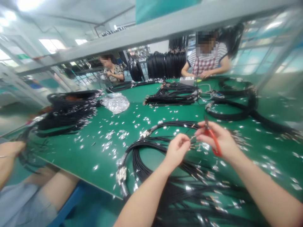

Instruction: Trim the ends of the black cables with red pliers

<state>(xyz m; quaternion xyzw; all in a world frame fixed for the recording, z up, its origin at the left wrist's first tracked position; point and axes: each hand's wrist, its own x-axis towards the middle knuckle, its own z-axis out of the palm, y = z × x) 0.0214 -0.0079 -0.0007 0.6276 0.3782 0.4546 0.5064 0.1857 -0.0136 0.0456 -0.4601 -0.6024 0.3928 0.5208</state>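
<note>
At the middle right of the head view, my left hand (177, 149) is closed in a pinch on the thin end of a black cable (192, 137). Close beside it, my right hand (223, 138) has its fingers wrapped round red-handled cutters (215, 142), with the dark tip pointing up. The thumb and fingertips of that hand reach to the same cable end; whether they grip it is too blurred to tell. Under both hands lies a coiled bundle of black cables (142, 157), with metal connectors (121, 174) along its left side.
Scraps of clear film (121, 134) litter the green table (106, 170). More cable bundles lie left (66, 116), behind (175, 94) and right (246, 110). A clear plastic bag (115, 102) sits at the back. A co-worker's hand (10, 151) is far left; two people work across the table.
</note>
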